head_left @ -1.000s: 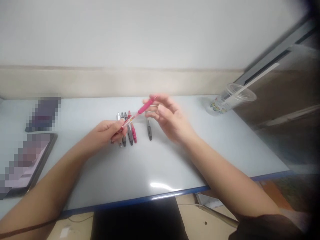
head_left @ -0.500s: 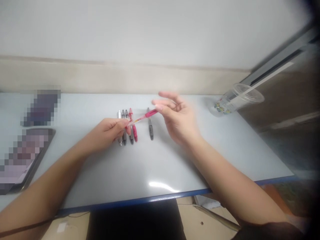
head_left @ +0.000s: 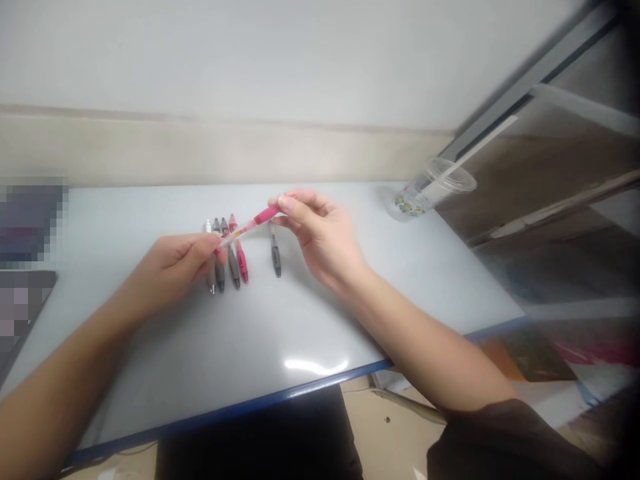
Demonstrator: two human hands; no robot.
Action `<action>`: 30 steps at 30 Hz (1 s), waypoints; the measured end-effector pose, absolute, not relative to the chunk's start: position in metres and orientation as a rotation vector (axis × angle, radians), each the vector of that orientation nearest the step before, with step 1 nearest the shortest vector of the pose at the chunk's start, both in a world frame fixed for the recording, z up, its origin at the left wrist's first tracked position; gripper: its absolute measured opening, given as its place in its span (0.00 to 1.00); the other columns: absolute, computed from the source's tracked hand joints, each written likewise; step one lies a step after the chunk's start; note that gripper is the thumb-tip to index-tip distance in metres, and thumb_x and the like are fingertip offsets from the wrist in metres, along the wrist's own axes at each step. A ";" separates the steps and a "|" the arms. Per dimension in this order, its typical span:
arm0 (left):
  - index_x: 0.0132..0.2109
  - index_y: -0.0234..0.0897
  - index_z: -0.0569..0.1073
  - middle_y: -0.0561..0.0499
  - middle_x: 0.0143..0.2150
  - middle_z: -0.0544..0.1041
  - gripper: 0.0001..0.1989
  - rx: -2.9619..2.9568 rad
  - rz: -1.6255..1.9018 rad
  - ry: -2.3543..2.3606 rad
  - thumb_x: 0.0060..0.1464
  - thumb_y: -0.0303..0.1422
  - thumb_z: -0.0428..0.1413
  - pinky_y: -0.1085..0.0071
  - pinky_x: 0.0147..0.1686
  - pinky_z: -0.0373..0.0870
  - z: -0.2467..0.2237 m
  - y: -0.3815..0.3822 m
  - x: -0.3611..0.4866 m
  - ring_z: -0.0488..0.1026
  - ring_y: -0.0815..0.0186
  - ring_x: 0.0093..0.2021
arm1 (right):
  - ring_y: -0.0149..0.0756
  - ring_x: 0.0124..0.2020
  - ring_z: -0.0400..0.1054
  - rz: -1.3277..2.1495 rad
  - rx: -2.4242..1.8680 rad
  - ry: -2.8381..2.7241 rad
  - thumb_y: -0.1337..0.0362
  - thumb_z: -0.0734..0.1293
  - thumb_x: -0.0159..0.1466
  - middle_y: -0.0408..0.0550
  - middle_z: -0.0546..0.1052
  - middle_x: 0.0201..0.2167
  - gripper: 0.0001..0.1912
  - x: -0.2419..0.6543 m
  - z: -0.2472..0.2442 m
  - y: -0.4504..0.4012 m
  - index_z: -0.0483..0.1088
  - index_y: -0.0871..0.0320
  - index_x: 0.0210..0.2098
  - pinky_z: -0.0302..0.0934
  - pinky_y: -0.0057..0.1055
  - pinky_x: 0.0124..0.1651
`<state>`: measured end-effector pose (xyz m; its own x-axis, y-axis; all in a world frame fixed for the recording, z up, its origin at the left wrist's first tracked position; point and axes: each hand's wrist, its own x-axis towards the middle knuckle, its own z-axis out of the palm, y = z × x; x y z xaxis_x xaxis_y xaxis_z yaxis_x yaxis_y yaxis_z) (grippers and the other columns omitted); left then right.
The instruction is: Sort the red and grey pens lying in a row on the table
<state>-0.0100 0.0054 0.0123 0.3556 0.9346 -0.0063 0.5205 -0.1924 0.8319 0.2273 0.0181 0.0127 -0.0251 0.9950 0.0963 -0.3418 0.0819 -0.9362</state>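
A clear pen with a pink grip [head_left: 245,229] is held slantwise above the table between both hands. My left hand [head_left: 187,262] pinches its lower clear end. The fingers of my right hand [head_left: 320,233] are closed on the pink end, higher up. Below and behind my left hand lie a silver pen [head_left: 212,277], two dark grey pens [head_left: 233,267] and a red pen [head_left: 242,260], side by side. Another grey pen [head_left: 275,253] lies apart, just left of my right hand.
A clear plastic cup [head_left: 425,193] stands at the table's back right, by a metal-framed panel [head_left: 500,127]. Two blurred-out flat items [head_left: 30,220] lie at the left edge. The table [head_left: 225,360] has a blue front edge.
The view has turned to the right, so the table items appear farther left. My right hand's fingers, spread before, have closed in around the pink end of the pen.
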 end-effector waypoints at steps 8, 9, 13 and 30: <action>0.27 0.40 0.72 0.53 0.20 0.66 0.26 1.867 0.663 1.306 0.70 0.47 0.46 0.69 0.26 0.60 0.012 0.006 -0.011 0.62 0.67 0.23 | 0.43 0.62 0.74 1.159 -0.844 -1.146 0.50 0.80 0.59 0.46 0.83 0.51 0.19 0.234 0.021 0.023 0.77 0.48 0.45 0.75 0.41 0.55; 0.27 0.40 0.72 0.53 0.21 0.68 0.26 1.899 0.683 1.316 0.70 0.47 0.47 0.68 0.26 0.60 0.011 0.006 -0.011 0.63 0.67 0.23 | 0.43 0.62 0.74 1.127 -0.861 -1.148 0.49 0.80 0.60 0.46 0.82 0.52 0.19 0.234 0.023 0.023 0.77 0.48 0.45 0.76 0.40 0.53; 0.31 0.42 0.76 0.54 0.23 0.73 0.20 2.024 0.747 1.357 0.67 0.47 0.52 0.68 0.27 0.61 0.009 0.005 -0.011 0.65 0.67 0.23 | 0.42 0.57 0.76 1.023 -0.902 -1.115 0.49 0.80 0.60 0.46 0.81 0.50 0.19 0.238 0.027 0.027 0.75 0.49 0.44 0.77 0.38 0.50; 0.38 0.41 0.78 0.57 0.25 0.72 0.14 2.209 0.860 1.390 0.64 0.46 0.58 0.71 0.27 0.60 0.004 0.004 -0.010 0.62 0.70 0.22 | 0.33 0.39 0.76 1.059 -0.877 -1.003 0.55 0.81 0.57 0.41 0.77 0.37 0.17 0.247 0.019 0.038 0.73 0.51 0.39 0.74 0.34 0.49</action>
<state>-0.0102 0.0036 0.0043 0.3194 0.9022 0.2898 0.6624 -0.4313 0.6125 0.2471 0.0379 0.0193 0.1696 0.9603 0.2216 -0.2732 0.2619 -0.9256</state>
